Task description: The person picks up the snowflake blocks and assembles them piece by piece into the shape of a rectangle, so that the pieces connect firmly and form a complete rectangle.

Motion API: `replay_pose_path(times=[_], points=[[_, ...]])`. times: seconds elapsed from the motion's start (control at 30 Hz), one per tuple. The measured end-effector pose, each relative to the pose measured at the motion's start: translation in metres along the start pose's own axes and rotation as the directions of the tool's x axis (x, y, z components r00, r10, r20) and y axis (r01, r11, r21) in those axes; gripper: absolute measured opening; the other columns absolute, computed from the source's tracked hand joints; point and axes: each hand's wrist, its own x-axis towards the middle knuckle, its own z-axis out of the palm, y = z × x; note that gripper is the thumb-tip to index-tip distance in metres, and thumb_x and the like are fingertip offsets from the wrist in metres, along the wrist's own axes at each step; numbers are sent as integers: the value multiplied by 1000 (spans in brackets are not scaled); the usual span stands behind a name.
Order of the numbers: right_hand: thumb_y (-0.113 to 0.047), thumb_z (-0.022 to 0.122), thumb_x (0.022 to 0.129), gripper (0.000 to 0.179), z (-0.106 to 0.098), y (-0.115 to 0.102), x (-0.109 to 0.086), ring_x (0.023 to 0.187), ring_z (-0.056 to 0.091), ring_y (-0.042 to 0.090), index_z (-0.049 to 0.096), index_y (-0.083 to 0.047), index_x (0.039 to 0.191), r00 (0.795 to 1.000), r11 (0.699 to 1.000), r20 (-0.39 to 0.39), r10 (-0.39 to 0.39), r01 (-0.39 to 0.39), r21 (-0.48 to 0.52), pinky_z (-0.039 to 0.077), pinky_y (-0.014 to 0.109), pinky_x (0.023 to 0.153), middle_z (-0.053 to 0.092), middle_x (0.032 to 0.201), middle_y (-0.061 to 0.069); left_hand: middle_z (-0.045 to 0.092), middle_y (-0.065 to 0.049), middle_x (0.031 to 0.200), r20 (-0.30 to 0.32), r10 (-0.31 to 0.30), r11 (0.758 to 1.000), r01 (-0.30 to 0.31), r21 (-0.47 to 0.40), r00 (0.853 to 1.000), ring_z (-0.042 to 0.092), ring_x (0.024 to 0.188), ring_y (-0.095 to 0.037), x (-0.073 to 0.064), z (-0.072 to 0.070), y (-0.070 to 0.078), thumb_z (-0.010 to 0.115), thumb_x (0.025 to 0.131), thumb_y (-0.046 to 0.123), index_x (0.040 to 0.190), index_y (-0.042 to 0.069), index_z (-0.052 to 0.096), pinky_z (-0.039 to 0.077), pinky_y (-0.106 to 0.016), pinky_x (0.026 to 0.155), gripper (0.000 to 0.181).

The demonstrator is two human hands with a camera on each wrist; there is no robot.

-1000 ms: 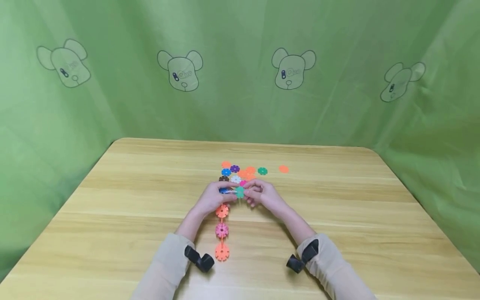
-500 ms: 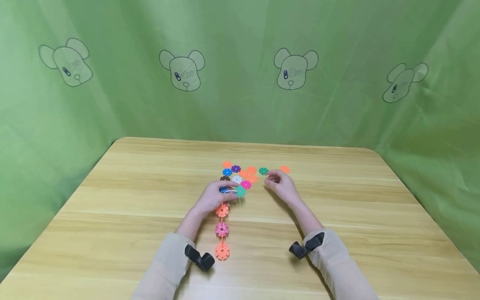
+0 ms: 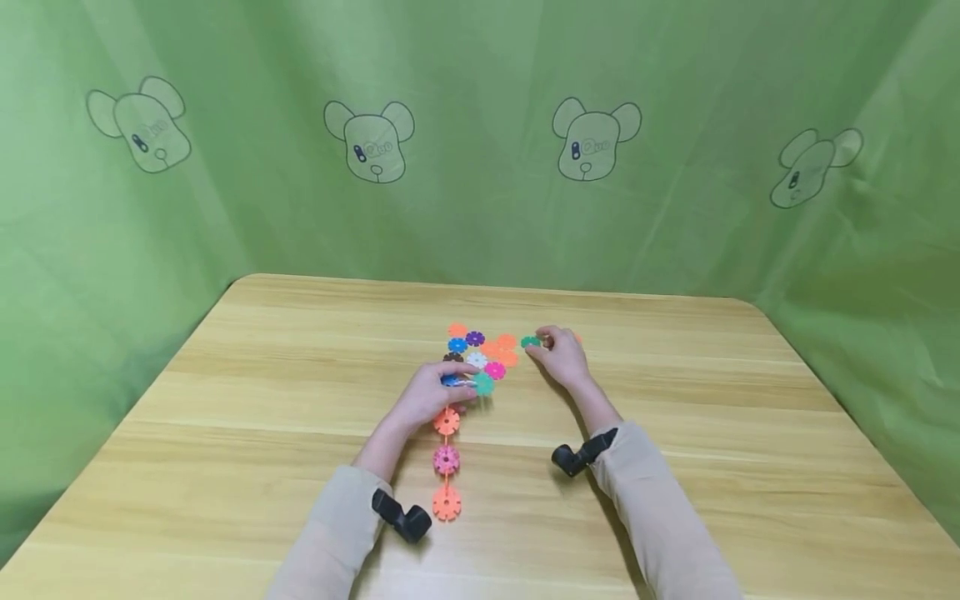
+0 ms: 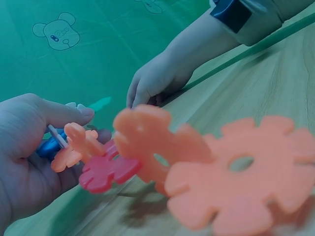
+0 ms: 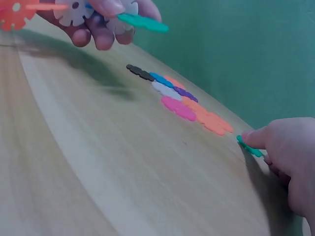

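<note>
My left hand (image 3: 429,393) pinches a chain of slotted plastic snowflake discs, gripping it at blue and white discs. In the right wrist view, a white disc (image 5: 81,15) shows between its fingers. A mint green disc (image 3: 483,384) juts out past my left fingertips. Toward me the chain runs through an orange disc (image 3: 447,428) and a pink disc (image 3: 438,460) to a last orange disc (image 4: 221,194). My right hand (image 3: 566,360) is down at the table, thumb and finger at opposite edges of a loose dark green disc (image 5: 249,146).
Loose discs lie flat beyond my left hand: black (image 5: 140,72), blue (image 3: 457,344), purple (image 3: 475,338), white (image 5: 166,91), pink (image 3: 495,370) and several orange ones (image 3: 502,354). One orange disc (image 3: 578,339) is mostly behind my right hand. A green curtain (image 3: 480,225) hangs behind the wooden table (image 3: 675,358).
My right hand has left the mint green disc at the chain's end, moved right and away from me, and closed in on the loose dark green disc. The left hand keeps its hold.
</note>
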Motion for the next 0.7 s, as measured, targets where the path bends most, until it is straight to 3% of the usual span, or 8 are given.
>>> replay_pose_path(times=[0.2, 0.33, 0.5, 0.7], points=[[-25, 64, 87, 41, -4, 2, 3, 86, 49, 31, 59, 8, 111, 999, 997, 17, -31, 33, -72, 43, 41, 74, 54, 92, 19, 60, -10, 113, -16, 2, 999, -1, 40, 1000, 59, 87, -19, 2, 4, -1, 72, 79, 10, 114, 9, 66, 51, -29, 74, 35], [-26, 66, 85, 38, -4, 3, 6, 82, 48, 27, 56, 7, 101, 999, 1000, 25, -22, 22, -12, 42, 36, 71, 51, 88, 15, 60, -9, 114, -24, 8, 998, -6, 58, 1000, 58, 90, -19, 2, 2, -1, 72, 79, 11, 114, 12, 66, 50, -29, 76, 35], [-13, 64, 86, 29, -8, 2, -1, 86, 46, 27, 48, 3, 104, 995, 991, 81, 59, -68, 115, 40, 36, 76, 48, 92, 13, 61, -8, 112, -25, 20, 997, -18, 75, 999, 58, 90, -19, 2, 2, -3, 72, 79, 11, 114, 11, 66, 49, -29, 76, 35], [-6, 59, 90, 17, -13, -2, -15, 82, 48, 21, 50, 0, 102, 994, 980, 106, 22, -42, 193, 41, 29, 73, 53, 87, 8, 61, -7, 113, -28, 20, 997, -18, 71, 999, 57, 90, -19, 1, 1, -4, 71, 80, 11, 113, 11, 66, 49, -29, 76, 34]])
